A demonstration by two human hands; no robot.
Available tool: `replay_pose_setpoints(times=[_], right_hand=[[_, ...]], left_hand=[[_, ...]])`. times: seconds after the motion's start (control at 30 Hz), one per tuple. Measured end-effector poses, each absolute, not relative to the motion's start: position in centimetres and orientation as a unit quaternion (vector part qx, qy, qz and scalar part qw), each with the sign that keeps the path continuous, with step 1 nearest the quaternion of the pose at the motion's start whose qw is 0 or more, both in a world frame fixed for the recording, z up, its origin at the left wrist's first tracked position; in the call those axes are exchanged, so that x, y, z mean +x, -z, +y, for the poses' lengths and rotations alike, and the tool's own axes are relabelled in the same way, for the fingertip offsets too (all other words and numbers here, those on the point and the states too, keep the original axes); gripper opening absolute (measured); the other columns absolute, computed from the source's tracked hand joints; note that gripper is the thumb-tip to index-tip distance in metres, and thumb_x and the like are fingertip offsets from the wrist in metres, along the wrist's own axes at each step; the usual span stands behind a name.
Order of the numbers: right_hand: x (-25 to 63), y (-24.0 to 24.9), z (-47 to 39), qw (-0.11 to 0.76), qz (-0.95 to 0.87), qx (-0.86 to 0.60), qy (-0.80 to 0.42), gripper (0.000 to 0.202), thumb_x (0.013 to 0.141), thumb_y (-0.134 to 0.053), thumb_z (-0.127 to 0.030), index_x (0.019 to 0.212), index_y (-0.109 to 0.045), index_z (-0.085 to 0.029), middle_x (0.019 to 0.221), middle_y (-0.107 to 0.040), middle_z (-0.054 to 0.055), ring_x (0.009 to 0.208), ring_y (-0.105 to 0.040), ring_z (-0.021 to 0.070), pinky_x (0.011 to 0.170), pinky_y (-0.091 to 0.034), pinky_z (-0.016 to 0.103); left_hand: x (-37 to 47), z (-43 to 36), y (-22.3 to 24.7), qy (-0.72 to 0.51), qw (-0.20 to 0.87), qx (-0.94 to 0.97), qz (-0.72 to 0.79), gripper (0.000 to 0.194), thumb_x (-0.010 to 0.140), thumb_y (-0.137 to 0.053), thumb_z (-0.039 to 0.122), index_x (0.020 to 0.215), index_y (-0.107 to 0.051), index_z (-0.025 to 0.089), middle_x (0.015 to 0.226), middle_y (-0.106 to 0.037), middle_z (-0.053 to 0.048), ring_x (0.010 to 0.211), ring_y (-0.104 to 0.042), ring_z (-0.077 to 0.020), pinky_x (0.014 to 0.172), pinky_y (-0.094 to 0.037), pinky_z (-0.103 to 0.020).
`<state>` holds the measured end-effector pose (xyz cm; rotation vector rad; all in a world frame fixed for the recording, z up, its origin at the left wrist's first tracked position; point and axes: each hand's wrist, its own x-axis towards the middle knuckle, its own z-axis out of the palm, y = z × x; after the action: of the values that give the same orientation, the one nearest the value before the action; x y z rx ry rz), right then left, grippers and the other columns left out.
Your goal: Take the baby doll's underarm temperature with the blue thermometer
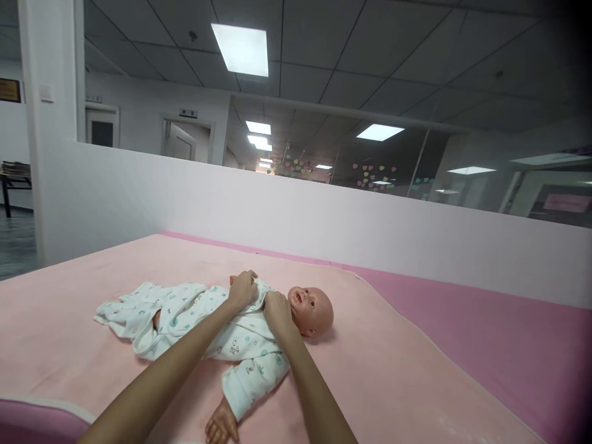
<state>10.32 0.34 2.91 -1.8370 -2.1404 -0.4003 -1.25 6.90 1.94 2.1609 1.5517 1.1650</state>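
The printed garment [250, 333] stretches lengthwise away from the doll's head [318, 311] across the pink sheet [393, 370], the right hand [278, 313] nearer that head, its grip closed on the garment's upper front, the left hand [243, 290] farther from it, its hold impossible to tell.

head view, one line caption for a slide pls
Left hand and right hand at the chest of a doll lying in a printed white outfit on a pink sheet.
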Motion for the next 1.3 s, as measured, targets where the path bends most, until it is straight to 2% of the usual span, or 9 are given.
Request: replay_pose_setpoints(times=[0.1, 0.23, 0.33, 0.5, 0.67, 0.83, 1.03, 1.13, 1.3], right_hand=[[10.4, -2.7, 0.4, 0.145, -0.747, -0.631, 0.148, 0.026, 0.079, -0.039, 0.000, 0.078, -0.061, -0.013, 0.078, -0.064, 0.011, 0.070, -0.062, 0.0175, 0.057, -0.037, 0.023], [10.5, -2.4, 0.4, 0.149, -0.746, -0.629, 0.159, 0.027, 0.078, -0.038, 0.001, 0.078, -0.062, -0.013, 0.078, -0.064, 0.011, 0.070, -0.061, 0.0178, 0.057, -0.037, 0.023], [10.5, -2.3, 0.3, 0.158, -0.744, -0.630, 0.159, 0.028, 0.078, -0.039, 0.000, 0.076, -0.062, -0.014, 0.077, -0.065, 0.010, 0.069, -0.061, 0.0178, 0.056, -0.036, 0.023], [10.2, -2.4, -0.1, 0.180, -0.729, -0.644, 0.149, 0.027, 0.077, -0.038, 0.002, 0.077, -0.062, -0.011, 0.078, -0.065, 0.012, 0.070, -0.061, 0.0179, 0.056, -0.037, 0.023], [9.8, -2.6, -0.4, 0.176, -0.716, -0.662, 0.135, 0.027, 0.078, -0.038, 0.001, 0.077, -0.062, -0.011, 0.079, -0.065, 0.012, 0.072, -0.062, 0.0184, 0.057, -0.039, 0.022], [9.6, -2.9, -0.5, 0.161, -0.711, -0.672, 0.125, 0.027, 0.080, -0.036, 0.000, 0.085, -0.060, -0.011, 0.085, -0.066, 0.013, 0.076, -0.063, 0.0187, 0.059, -0.041, 0.022], [10.6, -2.6, -1.8, 0.161, -0.723, -0.656, 0.143, 0.030, 0.080, -0.033, -0.001, 0.090, -0.058, -0.013, 0.089, -0.065, 0.010, 0.076, -0.062, 0.0181, 0.061, -0.040, 0.024], [12.4, -2.9, -2.7, 0.211, -0.733, -0.622, 0.175, 0.028, 0.081, -0.035, -0.006, 0.093, -0.059, -0.015, 0.088, -0.065, 0.008, 0.074, -0.060, 0.0163, 0.063, -0.039, 0.024], [17.7, -4.7, -2.3, 0.442, -0.636, -0.593, 0.220, 0.032, 0.085, -0.033, -0.022, 0.098, -0.061, -0.015, 0.093, -0.065, 0.010, 0.086, -0.056, 0.0189, 0.075, -0.038, 0.027]], left_hand=[[-0.6, 8.5, -2.0, -0.337, 0.048, 0.787, 0.514, 0.033, 0.073, -0.050, 0.013, 0.104, -0.056, 0.019, 0.116, -0.055, -0.012, 0.113, -0.044, -0.0249, 0.094, -0.030, -0.040], [-0.3, 9.7, -1.5, -0.265, -0.013, 0.816, 0.513, 0.035, 0.070, -0.053, 0.014, 0.104, -0.058, 0.021, 0.102, -0.063, -0.012, 0.110, -0.045, -0.0271, 0.098, -0.019, -0.045], [-0.5, 9.3, -1.3, -0.246, -0.056, 0.809, 0.531, 0.026, 0.069, -0.056, 0.021, 0.093, -0.064, 0.016, 0.094, -0.062, -0.017, 0.105, -0.045, -0.0320, 0.093, -0.021, -0.047], [-1.1, 6.7, -2.0, -0.259, -0.118, 0.787, 0.548, 0.026, 0.070, -0.054, 0.024, 0.091, -0.063, 0.013, 0.105, -0.053, -0.017, 0.108, -0.040, -0.0322, 0.092, -0.023, -0.043], [-1.9, 4.2, -2.0, -0.234, -0.099, 0.775, 0.578, 0.028, 0.074, -0.050, 0.026, 0.096, -0.058, 0.012, 0.090, -0.060, -0.013, 0.085, -0.055, -0.0269, 0.077, -0.037, -0.037], [-2.9, 2.5, -1.5, -0.253, -0.073, 0.808, 0.527, 0.046, 0.081, -0.043, 0.041, 0.125, -0.044, 0.028, 0.112, -0.058, -0.007, 0.102, -0.052, -0.0259, 0.088, -0.034, -0.037], [-3.5, 2.3, -1.3, -0.255, -0.056, 0.823, 0.504, 0.046, 0.080, -0.044, 0.047, 0.125, -0.043, 0.038, 0.129, -0.047, -0.003, 0.114, -0.044, -0.0268, 0.096, -0.029, -0.039], [-3.5, 2.4, -1.4, -0.261, -0.046, 0.824, 0.501, 0.047, 0.078, -0.044, 0.052, 0.124, -0.045, 0.039, 0.128, -0.047, -0.003, 0.114, -0.044, -0.0270, 0.096, -0.029, -0.040], [-3.4, 2.1, -1.5, -0.278, -0.033, 0.819, 0.502, 0.050, 0.076, -0.043, 0.059, 0.122, -0.047, 0.039, 0.126, -0.049, -0.003, 0.114, -0.043, -0.0276, 0.096, -0.029, -0.041]])
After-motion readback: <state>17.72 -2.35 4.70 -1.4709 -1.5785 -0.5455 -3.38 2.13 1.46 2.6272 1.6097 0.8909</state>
